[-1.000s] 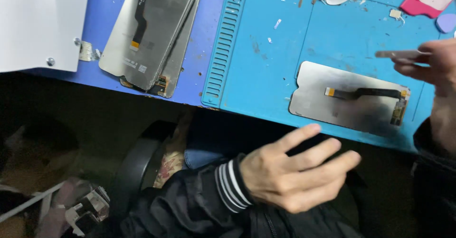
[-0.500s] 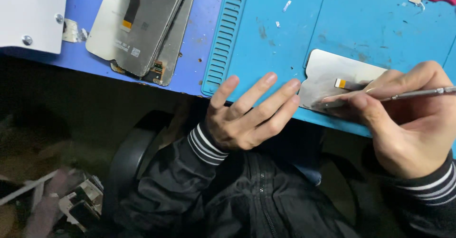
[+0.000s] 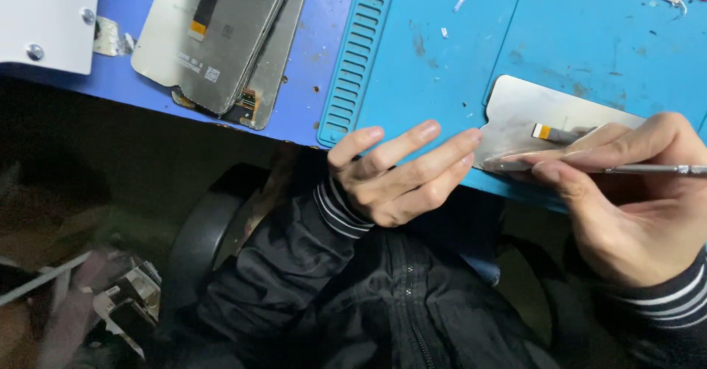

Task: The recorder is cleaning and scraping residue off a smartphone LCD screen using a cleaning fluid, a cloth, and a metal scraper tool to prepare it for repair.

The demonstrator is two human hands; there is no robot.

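Pinching a thin metal tool (image 3: 626, 169) in our right hand (image 3: 626, 207), we work the screen panel's (image 3: 530, 115) six-o'clock edge; our left hand (image 3: 398, 174), fingers spread flat, steadies its nine-o'clock corner on the blue mat (image 3: 456, 67).

Left hand (image 3: 394, 174) lies flat with fingers spread; right hand (image 3: 626, 199) is curled in a pinch grip.

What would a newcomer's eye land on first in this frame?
Probably the right hand at lower right, pinching a thin metal tool against the near edge of a grey phone screen panel on the blue work mat. The left hand rests fingers-out at the mat's edge beside the panel; more panels are stacked upper left.
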